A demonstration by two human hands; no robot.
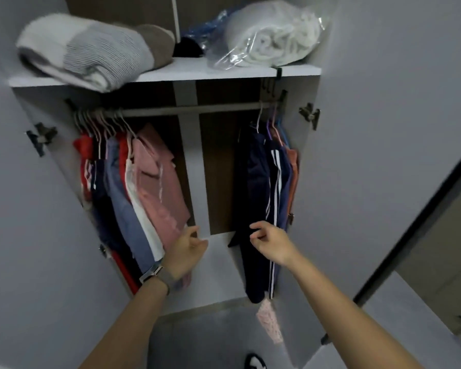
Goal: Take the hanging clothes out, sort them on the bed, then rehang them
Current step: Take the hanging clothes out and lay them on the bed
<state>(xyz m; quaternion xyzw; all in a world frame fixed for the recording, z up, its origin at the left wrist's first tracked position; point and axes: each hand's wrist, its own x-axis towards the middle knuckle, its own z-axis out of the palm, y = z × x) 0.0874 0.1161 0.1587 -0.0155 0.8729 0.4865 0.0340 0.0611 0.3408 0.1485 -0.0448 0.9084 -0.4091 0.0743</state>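
Both hands reach into the wardrobe, holding nothing.
Left hand (188, 250) and right hand (270, 242) hang loosely curled; the clothes (155, 187) look soft and light, best lifted by their hangers (104, 123) at the rail (192, 109).

Two bare forearms reach forward from six o'clock, angling inward. The left hand (188, 247), a watch (155, 272) on its wrist, has loosely curled fingers. The right hand (270, 242), toward one o'clock, curls similarly, apparently holding nothing.
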